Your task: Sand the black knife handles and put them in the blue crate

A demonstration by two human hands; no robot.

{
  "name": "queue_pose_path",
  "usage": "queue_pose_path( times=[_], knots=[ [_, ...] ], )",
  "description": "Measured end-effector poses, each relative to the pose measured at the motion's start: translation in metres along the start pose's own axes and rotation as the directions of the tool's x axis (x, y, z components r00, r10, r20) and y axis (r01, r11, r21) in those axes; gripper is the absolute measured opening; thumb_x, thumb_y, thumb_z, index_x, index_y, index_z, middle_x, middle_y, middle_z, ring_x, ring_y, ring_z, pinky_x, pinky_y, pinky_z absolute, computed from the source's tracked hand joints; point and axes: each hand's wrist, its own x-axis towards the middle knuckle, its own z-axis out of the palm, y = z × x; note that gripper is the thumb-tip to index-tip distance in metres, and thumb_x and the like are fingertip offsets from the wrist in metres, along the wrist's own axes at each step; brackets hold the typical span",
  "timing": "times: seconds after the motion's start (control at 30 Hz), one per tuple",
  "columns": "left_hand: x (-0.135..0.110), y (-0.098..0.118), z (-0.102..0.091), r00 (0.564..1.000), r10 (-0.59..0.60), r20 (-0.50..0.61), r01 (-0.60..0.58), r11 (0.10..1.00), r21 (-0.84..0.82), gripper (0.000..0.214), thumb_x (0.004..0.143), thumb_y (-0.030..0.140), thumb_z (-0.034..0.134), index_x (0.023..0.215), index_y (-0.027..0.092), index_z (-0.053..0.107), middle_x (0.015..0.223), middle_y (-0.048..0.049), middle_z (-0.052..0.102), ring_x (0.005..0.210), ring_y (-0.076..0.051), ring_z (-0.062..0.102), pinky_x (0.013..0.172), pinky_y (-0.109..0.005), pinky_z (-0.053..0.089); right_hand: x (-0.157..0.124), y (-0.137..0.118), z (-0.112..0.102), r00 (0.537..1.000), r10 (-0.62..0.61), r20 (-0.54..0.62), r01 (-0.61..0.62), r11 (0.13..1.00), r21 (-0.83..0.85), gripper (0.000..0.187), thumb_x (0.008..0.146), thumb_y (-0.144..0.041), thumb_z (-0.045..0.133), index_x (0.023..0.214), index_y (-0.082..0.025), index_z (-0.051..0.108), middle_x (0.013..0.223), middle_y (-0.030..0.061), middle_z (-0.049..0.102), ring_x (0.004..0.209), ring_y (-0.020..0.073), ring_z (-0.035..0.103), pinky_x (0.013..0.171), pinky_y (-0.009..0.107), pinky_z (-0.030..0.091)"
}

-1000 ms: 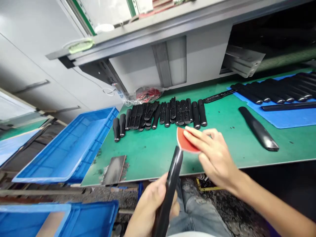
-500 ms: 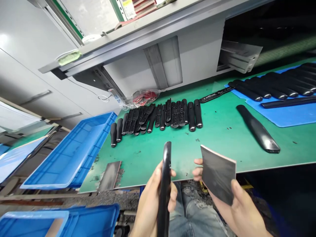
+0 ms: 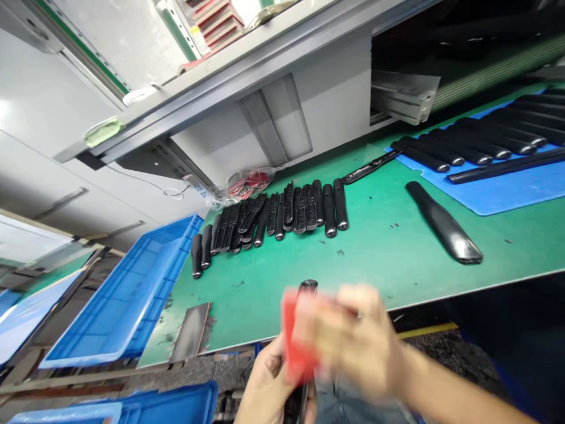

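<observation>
My left hand is wrapped round a long glossy black handle, held upright over the front edge of the green table. My right hand, smeared by motion, presses a red sanding sheet against that handle. Further back on the table lies a row of several black handle parts. A single black handle rests to the right.
A blue mat at the right carries several more black handles. A blue crate stands left of the table, another below it. A worn sanding sheet lies near the front edge. A plastic bag with red items sits at the back.
My right hand swung back from the right and brought the sheet, red side toward me, over the handle. The view tilted a little; the handle stayed in my left hand.
</observation>
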Motion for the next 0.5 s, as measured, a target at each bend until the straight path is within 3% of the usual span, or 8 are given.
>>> queue_pose_path(
  times=[0.03, 0.1, 0.2, 0.27, 0.3, 0.33, 0.4, 0.5],
  knots=[
    [-0.005, 0.0, -0.003, 0.999, -0.006, 0.051, 0.003, 0.998, 0.066, 0.048, 0.069, 0.057, 0.086, 0.095, 0.018, 0.078, 0.063, 0.0009, 0.056, 0.039, -0.003, 0.042, 0.038, -0.017, 0.031, 0.015, 0.014, -0.011, 0.997, 0.037, -0.068, -0.041, 0.997, -0.061, 0.032, 0.111, -0.048, 0.043, 0.128, -0.04, 0.068, 0.13, -0.0032, 0.065, 0.1, 0.0267, 0.061, 0.088, 0.045, 0.048],
    [-0.008, 0.011, -0.01, 0.995, 0.031, 0.099, -0.052, 0.974, 0.221, 0.049, 0.067, 0.061, 0.085, 0.086, 0.016, 0.079, 0.058, 0.0, 0.054, 0.041, -0.005, 0.043, 0.043, -0.019, 0.035, 0.031, 0.033, -0.033, 0.982, 0.119, -0.148, -0.152, 0.96, -0.234, 0.033, 0.112, -0.036, 0.041, 0.136, -0.031, 0.064, 0.143, -0.0002, 0.056, 0.111, 0.0314, 0.052, 0.095, 0.054, 0.04],
    [0.022, 0.052, -0.012, 0.974, 0.224, -0.034, -0.174, 0.838, 0.517, 0.058, 0.079, 0.058, 0.076, 0.124, 0.021, 0.073, 0.062, -0.0007, 0.061, 0.045, -0.011, 0.049, 0.052, -0.026, 0.044, 0.016, 0.03, -0.05, 0.964, 0.194, -0.184, -0.236, 0.94, -0.245, 0.035, 0.112, -0.033, 0.041, 0.144, -0.029, 0.056, 0.149, -0.0004, 0.049, 0.118, 0.0308, 0.048, 0.1, 0.053, 0.038],
    [0.072, 0.091, -0.003, 0.896, 0.431, -0.105, -0.214, 0.628, 0.748, 0.06, 0.092, 0.046, 0.062, 0.147, 0.022, 0.054, 0.075, -0.0026, 0.07, 0.056, -0.016, 0.059, 0.06, -0.029, 0.05, -0.012, 0.017, -0.049, 0.946, 0.241, -0.216, -0.27, 0.955, -0.119, 0.037, 0.112, -0.03, 0.041, 0.147, -0.029, 0.052, 0.151, 0.0003, 0.046, 0.126, 0.0282, 0.046, 0.106, 0.048, 0.037],
    [0.102, 0.11, 0.003, 0.813, 0.576, -0.082, -0.237, 0.457, 0.858, 0.053, 0.096, 0.037, 0.055, 0.146, 0.019, 0.055, 0.086, -0.0052, 0.073, 0.067, -0.018, 0.064, 0.069, -0.03, 0.053, -0.027, 0.011, -0.046, 0.936, 0.27, -0.226, -0.291, 0.955, -0.064, 0.037, 0.112, -0.029, 0.041, 0.147, -0.029, 0.052, 0.151, 0.0004, 0.046, 0.129, 0.0268, 0.045, 0.108, 0.045, 0.036],
    [0.135, 0.127, 0.011, 0.791, 0.61, -0.055, -0.241, 0.393, 0.887, 0.048, 0.096, 0.028, 0.053, 0.143, 0.019, 0.057, 0.101, -0.0067, 0.074, 0.083, -0.02, 0.068, 0.08, -0.031, 0.053, -0.042, 0.006, -0.042, 0.927, 0.299, -0.227, -0.313, 0.95, -0.025, 0.037, 0.112, -0.028, 0.041, 0.147, -0.03, 0.052, 0.151, 0.0002, 0.045, 0.132, 0.0255, 0.044, 0.11, 0.041, 0.035],
    [0.195, 0.154, 0.026, 0.788, 0.614, -0.044, -0.203, 0.328, 0.923, 0.041, 0.095, 0.023, 0.058, 0.136, 0.018, 0.062, 0.109, -0.0073, 0.073, 0.092, -0.021, 0.068, 0.088, -0.036, 0.053, -0.067, -0.001, -0.035, 0.918, 0.336, -0.211, -0.342, 0.94, 0.009, 0.037, 0.112, -0.028, 0.04, 0.148, -0.03, 0.051, 0.151, -0.0006, 0.044, 0.135, 0.0231, 0.042, 0.112, 0.034, 0.033],
    [0.25, 0.172, 0.046, 0.765, 0.642, -0.04, -0.131, 0.217, 0.967, 0.034, 0.095, 0.034, 0.065, 0.123, 0.016, 0.065, 0.116, -0.0094, 0.068, 0.103, -0.023, 0.067, 0.093, -0.045, 0.054, -0.095, -0.006, -0.03, 0.896, 0.375, -0.24, -0.377, 0.925, 0.038, 0.037, 0.113, -0.032, 0.039, 0.148, -0.034, 0.05, 0.15, -0.0016, 0.045, 0.134, 0.0223, 0.044, 0.111, 0.029, 0.036]
  ],
)
